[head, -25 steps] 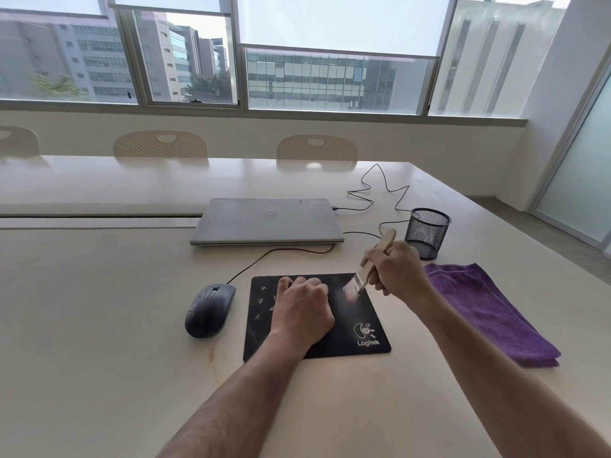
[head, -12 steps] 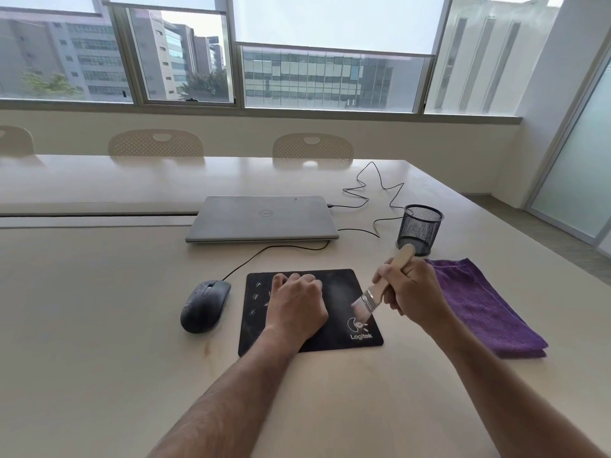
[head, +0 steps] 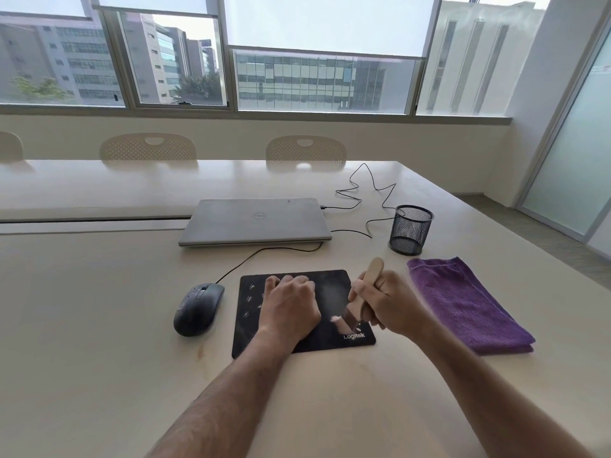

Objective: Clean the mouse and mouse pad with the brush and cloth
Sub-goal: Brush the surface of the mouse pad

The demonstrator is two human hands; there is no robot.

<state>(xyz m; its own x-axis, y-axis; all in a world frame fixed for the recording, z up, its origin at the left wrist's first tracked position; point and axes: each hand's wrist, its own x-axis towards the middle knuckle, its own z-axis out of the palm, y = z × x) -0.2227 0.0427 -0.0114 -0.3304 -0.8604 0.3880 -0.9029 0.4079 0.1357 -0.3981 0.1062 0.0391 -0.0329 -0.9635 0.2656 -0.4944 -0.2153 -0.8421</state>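
Brushing the mouse pad [head: 297, 345], seen from the head camera. The right hand [head: 390, 305] grips the wooden handle of the brush [head: 363, 292], fingers curled round it, with the handle tilted up and away and the bristles touching the pad just above the printed logo at its near right corner. The left hand [head: 291, 305] rests on the middle of the pad with its fingers curled under, knuckles up, holding nothing (it appears to pin the pad to the worktop [head: 99, 358]).

To do this step well, the strokes should probably run one way, toward an edge of the pad, with light pressure, so that dust leaves the surface instead of being spread; the left hand should keep the pad from sliding. Both forearms reach forward from the near edge, the right wrist bent down.

The mouse [head: 198, 309] lies just left of the pad, apart from it. The purple cloth [head: 469, 302] lies folded to the right, untouched.
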